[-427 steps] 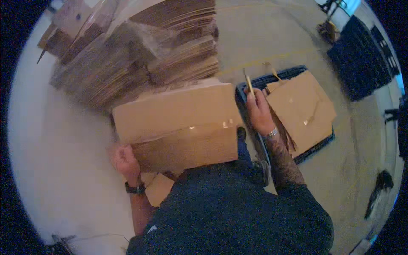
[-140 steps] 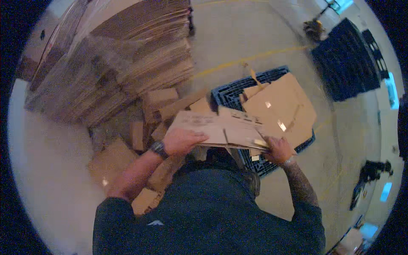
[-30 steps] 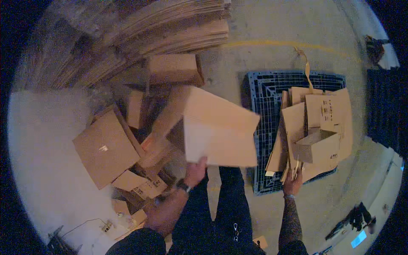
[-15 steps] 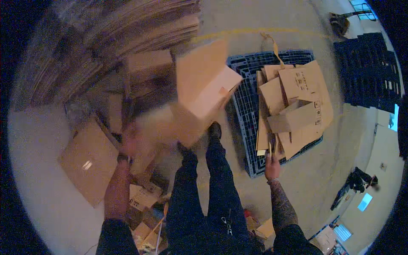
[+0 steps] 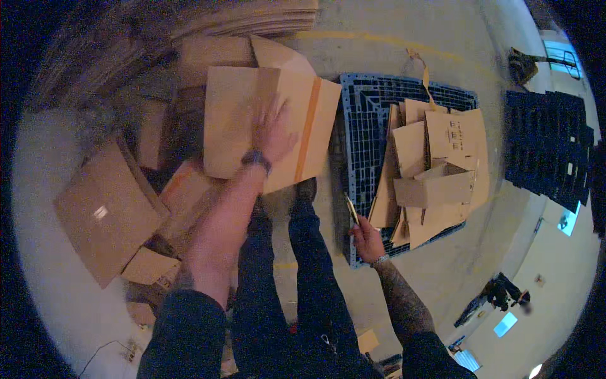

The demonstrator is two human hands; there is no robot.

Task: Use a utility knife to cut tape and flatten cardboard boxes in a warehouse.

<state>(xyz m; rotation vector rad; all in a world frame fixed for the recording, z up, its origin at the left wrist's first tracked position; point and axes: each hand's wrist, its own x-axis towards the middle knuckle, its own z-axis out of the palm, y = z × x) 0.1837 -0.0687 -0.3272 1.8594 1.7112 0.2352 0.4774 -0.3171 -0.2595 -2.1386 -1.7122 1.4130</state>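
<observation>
A brown cardboard box (image 5: pixel 227 126) with a strip of orange tape (image 5: pixel 309 126) stands in front of my feet. My left hand (image 5: pixel 276 136) lies on its top face near the tape, fingers spread and slightly blurred. Lower right of the box, beside the near left edge of a blue plastic pallet (image 5: pixel 355 164), my right hand (image 5: pixel 368 241) is closed round a slim box cutter (image 5: pixel 351 208), its tip pointing away from me. Flattened cardboard (image 5: pixel 457 136) is piled on the pallet, with a small open carton (image 5: pixel 435 186) on top.
Loose cardboard boxes (image 5: pixel 113 215) lie at my left. Tall stacks of flat cardboard (image 5: pixel 252 19) stand at the far left. Dark stacked pallets (image 5: pixel 546 142) are at the right, with a pallet jack (image 5: pixel 522 66) beyond. Another person (image 5: pixel 502 292) is at the far right.
The box has swung left and settled closer in front of me. My left hand has moved up and right onto it. My right hand has shifted left, away from the cardboard pile, still holding the box cutter.
</observation>
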